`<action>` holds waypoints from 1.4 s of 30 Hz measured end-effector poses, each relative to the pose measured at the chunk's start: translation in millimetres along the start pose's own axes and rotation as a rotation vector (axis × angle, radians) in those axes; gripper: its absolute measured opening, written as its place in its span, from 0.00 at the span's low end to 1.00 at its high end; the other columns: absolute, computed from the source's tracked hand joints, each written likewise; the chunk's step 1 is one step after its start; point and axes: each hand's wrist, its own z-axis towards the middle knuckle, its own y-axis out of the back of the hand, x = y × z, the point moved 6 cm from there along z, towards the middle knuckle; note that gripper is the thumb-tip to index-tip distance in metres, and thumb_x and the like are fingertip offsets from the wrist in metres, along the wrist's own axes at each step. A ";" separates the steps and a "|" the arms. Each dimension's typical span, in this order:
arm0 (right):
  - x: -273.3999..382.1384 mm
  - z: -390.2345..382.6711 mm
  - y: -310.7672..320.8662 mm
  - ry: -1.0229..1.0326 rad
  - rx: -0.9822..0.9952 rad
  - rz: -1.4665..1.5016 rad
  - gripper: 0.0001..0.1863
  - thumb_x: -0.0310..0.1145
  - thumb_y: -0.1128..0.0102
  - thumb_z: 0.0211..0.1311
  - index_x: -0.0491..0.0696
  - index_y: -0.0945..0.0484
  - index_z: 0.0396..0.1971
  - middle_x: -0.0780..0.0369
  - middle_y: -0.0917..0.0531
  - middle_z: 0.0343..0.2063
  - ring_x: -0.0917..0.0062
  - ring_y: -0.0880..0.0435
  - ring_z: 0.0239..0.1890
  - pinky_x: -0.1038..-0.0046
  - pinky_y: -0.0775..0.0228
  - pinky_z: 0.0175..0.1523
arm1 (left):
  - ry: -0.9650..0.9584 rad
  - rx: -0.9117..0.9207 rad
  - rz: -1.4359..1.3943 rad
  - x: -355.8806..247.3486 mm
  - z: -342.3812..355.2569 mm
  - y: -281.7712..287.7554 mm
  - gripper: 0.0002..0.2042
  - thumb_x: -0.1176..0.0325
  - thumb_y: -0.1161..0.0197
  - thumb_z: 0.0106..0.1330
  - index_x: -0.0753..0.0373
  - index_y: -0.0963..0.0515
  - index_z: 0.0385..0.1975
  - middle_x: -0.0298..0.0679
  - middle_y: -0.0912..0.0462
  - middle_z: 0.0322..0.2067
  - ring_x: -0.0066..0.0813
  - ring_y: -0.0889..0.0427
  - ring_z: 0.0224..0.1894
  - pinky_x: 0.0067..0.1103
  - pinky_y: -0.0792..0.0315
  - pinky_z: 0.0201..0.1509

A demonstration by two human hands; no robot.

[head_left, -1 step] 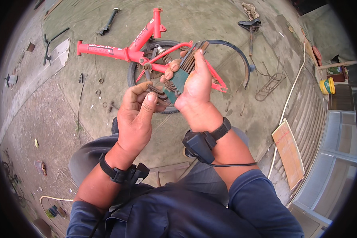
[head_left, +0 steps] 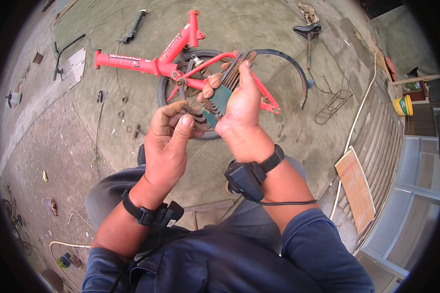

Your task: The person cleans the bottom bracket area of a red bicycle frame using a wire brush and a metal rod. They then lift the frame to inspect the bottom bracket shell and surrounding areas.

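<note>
My right hand [head_left: 242,105] is wrapped round a hex key set [head_left: 222,98], whose green holder shows between palm and fingers. Its long, rusty-brown keys stick out past the fingertips, away from me. At the near end of the holder, the short bent ends of the keys point left. My left hand [head_left: 167,139] pinches some of these bent ends between thumb and fingers; whether one key is loose is hidden. Beneath both hands lies a red bicycle frame [head_left: 168,58] on the ground, with a black-tyred wheel [head_left: 163,88] partly under it.
A black curved mudguard [head_left: 288,61] touches the frame's right side. Further right lie a saddle with its post [head_left: 308,34] and a wire rack [head_left: 333,105]. Handlebar parts [head_left: 58,56] and a dark post [head_left: 134,27] lie left. A yellow bucket [head_left: 403,105] stands far right.
</note>
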 end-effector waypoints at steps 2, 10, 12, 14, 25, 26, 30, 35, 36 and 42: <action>0.1 0.3 -0.9 -0.001 0.006 -0.005 0.25 0.58 0.59 0.80 0.49 0.28 0.38 0.62 0.22 0.21 0.70 0.21 0.20 0.62 0.22 0.29 | 0.023 -0.002 -0.026 2.8 2.1 1.3 0.20 0.69 0.40 0.78 0.71 0.33 0.63 0.43 0.18 0.48 0.26 0.16 0.46 0.23 0.19 0.49; 9.7 5.5 -5.7 0.104 0.074 -0.156 0.26 0.60 0.55 0.79 0.47 0.28 0.45 0.62 0.21 0.22 0.73 0.20 0.20 0.66 0.22 0.30 | -0.396 -0.113 0.911 -33.0 6.1 3.0 0.14 0.67 0.29 0.69 0.67 0.23 0.46 0.41 0.18 0.34 0.24 0.20 0.33 0.21 0.26 0.37; 9.4 4.4 -8.5 0.112 0.128 -0.221 0.27 0.60 0.55 0.79 0.47 0.28 0.46 0.62 0.21 0.23 0.74 0.20 0.22 0.66 0.21 0.32 | -0.300 -0.014 0.820 -31.4 7.6 -1.3 0.12 0.66 0.28 0.68 0.66 0.22 0.39 0.40 0.21 0.29 0.25 0.22 0.28 0.24 0.28 0.32; 6.5 2.2 -9.1 0.091 0.162 -0.309 0.27 0.60 0.58 0.80 0.47 0.28 0.48 0.62 0.21 0.25 0.73 0.19 0.24 0.64 0.20 0.35 | -0.263 0.075 0.817 -32.1 7.3 -8.2 0.11 0.66 0.29 0.70 0.68 0.21 0.37 0.39 0.18 0.27 0.26 0.20 0.26 0.26 0.26 0.31; -9.6 -2.0 -11.6 -0.016 0.237 -0.395 0.35 0.70 0.59 0.74 0.48 0.30 0.44 0.63 0.22 0.23 0.76 0.20 0.21 0.67 0.19 0.31 | -0.325 0.222 1.077 -34.6 8.0 -22.2 0.12 0.65 0.30 0.68 0.65 0.24 0.27 0.49 0.21 0.25 0.54 0.20 0.28 0.39 0.27 0.30; -8.0 -2.0 -11.3 0.001 0.224 -0.402 0.36 0.72 0.60 0.73 0.48 0.30 0.43 0.63 0.23 0.22 0.76 0.20 0.20 0.67 0.19 0.31 | -0.345 0.218 1.058 -34.8 6.8 -23.1 0.13 0.65 0.30 0.68 0.65 0.24 0.26 0.49 0.21 0.25 0.55 0.20 0.28 0.39 0.28 0.30; -3.1 0.1 -6.7 0.016 0.111 -0.445 0.40 0.76 0.63 0.70 0.47 0.30 0.41 0.64 0.26 0.17 0.75 0.23 0.16 0.66 0.20 0.28 | -0.392 0.243 1.188 -31.5 3.1 -29.8 0.15 0.61 0.32 0.68 0.63 0.26 0.26 0.46 0.19 0.27 0.53 0.19 0.26 0.41 0.25 0.29; -0.2 2.1 -4.4 0.007 0.039 -0.442 0.42 0.79 0.62 0.68 0.47 0.30 0.39 0.63 0.27 0.15 0.73 0.24 0.14 0.65 0.22 0.25 | -0.373 0.234 1.211 -30.9 1.5 -30.5 0.15 0.61 0.34 0.70 0.64 0.26 0.25 0.47 0.21 0.24 0.54 0.20 0.26 0.41 0.27 0.28; -0.2 2.9 -4.3 -0.008 0.040 -0.425 0.42 0.78 0.63 0.69 0.47 0.30 0.39 0.63 0.27 0.15 0.73 0.24 0.13 0.64 0.22 0.25 | -0.312 0.241 1.154 -28.5 2.5 -28.4 0.15 0.61 0.34 0.70 0.64 0.27 0.25 0.48 0.21 0.24 0.55 0.20 0.26 0.42 0.27 0.28; 1.7 7.3 -2.1 -0.064 0.048 -0.356 0.38 0.73 0.64 0.72 0.48 0.30 0.37 0.62 0.27 0.14 0.71 0.25 0.12 0.63 0.25 0.23 | -0.093 0.274 0.883 -14.6 3.3 -19.9 0.16 0.63 0.36 0.72 0.65 0.27 0.25 0.51 0.24 0.21 0.56 0.21 0.26 0.43 0.29 0.29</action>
